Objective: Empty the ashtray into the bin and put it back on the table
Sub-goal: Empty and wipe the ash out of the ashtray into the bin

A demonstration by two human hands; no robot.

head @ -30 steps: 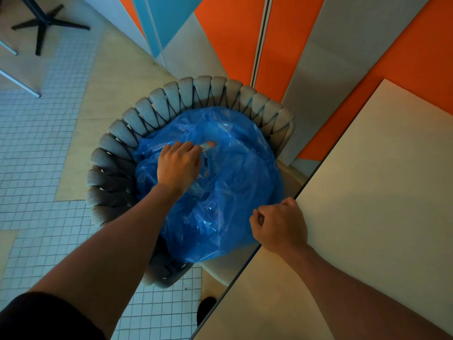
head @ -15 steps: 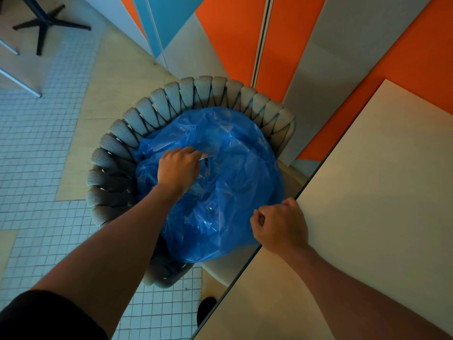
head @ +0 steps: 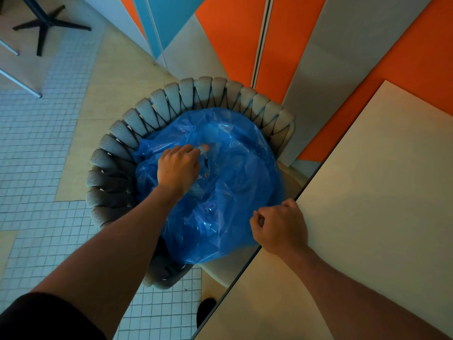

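Head view: a person's left hand [head: 178, 170] tips a clear ashtray [head: 204, 155], gripped at its rim and mostly hidden behind the fingers, over a blue bag [head: 228, 192] lining a woven grey bin [head: 117, 153]. The right hand [head: 279, 228] is curled into a loose fist pinching the bag's edge beside the table [head: 380, 192]. The emptying step appears under way; next, the ashtray must be righted and carried across to the tabletop.

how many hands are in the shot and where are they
2. The left hand is over the blue bag, gripping a clear ashtray; the right hand is a closed fist at the table edge.
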